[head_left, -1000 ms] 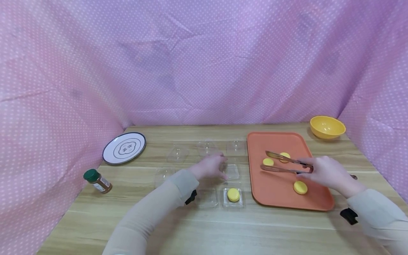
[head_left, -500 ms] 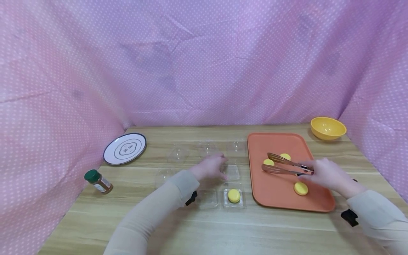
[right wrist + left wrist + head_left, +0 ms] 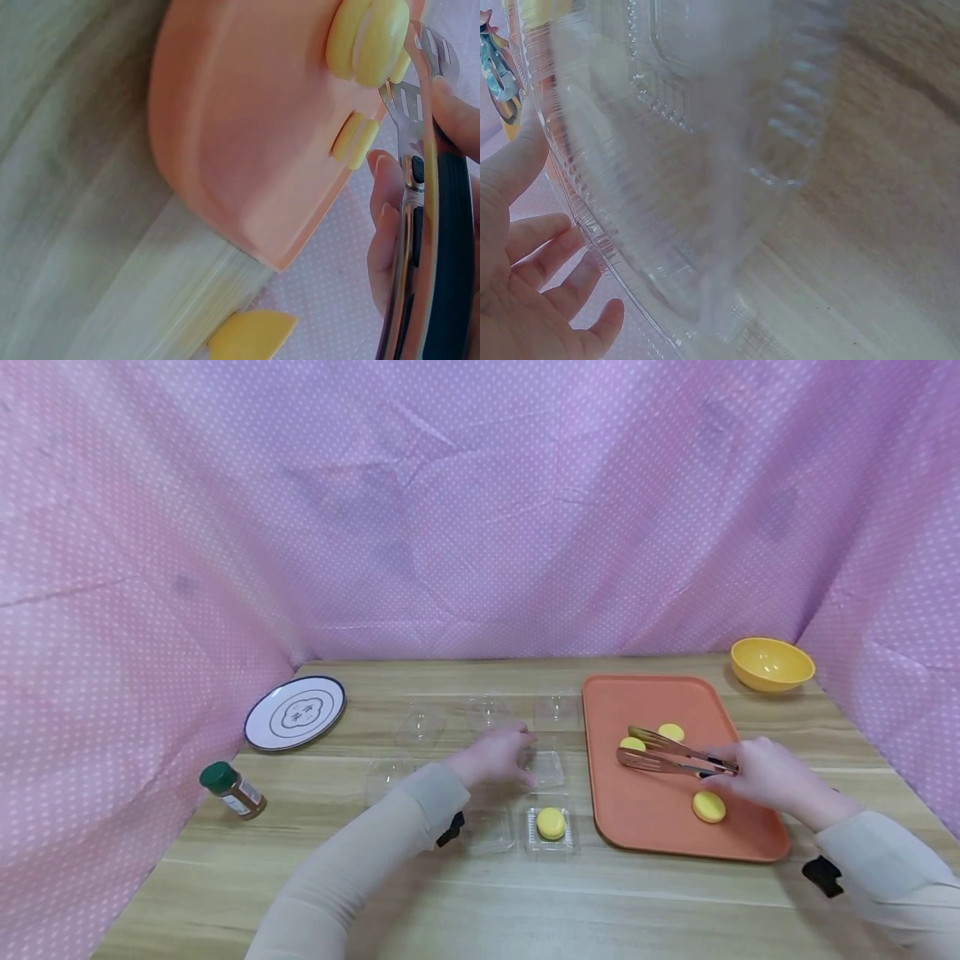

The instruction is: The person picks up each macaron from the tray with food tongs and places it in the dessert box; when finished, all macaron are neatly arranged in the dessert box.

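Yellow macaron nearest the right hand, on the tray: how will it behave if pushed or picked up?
The yellow macaron lies flat on the orange tray, so a push would likely slide it rather than roll it. Its smooth, rounded shell may slip between the slotted tips of the tongs. Small beside them, it is probably light.

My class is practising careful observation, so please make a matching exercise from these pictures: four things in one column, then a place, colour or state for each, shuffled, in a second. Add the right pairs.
Column one
1. Tongs
2. Tray
3. Bowl
4. Jar

Column two
A. Yellow, at the far right of the table
B. Topped with a green lid
C. Held in the right hand
D. Orange, with yellow macarons on it

Right pairs: 1-C, 2-D, 3-A, 4-B
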`<state>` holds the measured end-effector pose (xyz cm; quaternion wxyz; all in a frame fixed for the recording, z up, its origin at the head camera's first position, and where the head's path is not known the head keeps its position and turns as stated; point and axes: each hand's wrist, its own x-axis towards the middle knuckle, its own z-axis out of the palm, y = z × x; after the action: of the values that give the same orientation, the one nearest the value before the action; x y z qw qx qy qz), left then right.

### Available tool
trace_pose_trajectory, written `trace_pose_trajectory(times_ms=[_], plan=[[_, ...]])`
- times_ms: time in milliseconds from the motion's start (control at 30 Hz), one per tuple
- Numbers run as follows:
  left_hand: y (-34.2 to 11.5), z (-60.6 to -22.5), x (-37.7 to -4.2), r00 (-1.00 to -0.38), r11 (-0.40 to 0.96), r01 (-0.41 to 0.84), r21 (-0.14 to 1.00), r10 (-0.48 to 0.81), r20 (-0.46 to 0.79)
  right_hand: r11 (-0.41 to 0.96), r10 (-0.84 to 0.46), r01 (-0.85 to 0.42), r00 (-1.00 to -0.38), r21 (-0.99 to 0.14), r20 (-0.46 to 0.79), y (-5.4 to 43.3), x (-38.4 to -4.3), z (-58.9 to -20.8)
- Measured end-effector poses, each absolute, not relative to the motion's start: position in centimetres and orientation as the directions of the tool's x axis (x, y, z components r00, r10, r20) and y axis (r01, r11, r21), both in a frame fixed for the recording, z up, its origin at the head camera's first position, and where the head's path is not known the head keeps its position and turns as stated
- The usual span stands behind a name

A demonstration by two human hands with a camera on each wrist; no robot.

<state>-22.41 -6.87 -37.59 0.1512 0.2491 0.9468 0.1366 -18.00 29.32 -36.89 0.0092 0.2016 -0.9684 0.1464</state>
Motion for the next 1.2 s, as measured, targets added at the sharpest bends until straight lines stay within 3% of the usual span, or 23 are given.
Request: trace_pose_trajectory(times_ms=[533,1200], plan=[[-6.89,-37.57,-22.46,-0.827,0.831,0.437,0.345,0.522,-0.209,0.886,-0.377,-0.375,-0.925,-0.274,0.049,29.31,-17.81,-36.77],[-6.99,-37.87,-22.73,-0.818,0.825,0.456,0.335,0.537,-0.206,0.879,-0.411,-0.433,-0.901,-0.202,0.140,28.51,-17.47,-36.88]])
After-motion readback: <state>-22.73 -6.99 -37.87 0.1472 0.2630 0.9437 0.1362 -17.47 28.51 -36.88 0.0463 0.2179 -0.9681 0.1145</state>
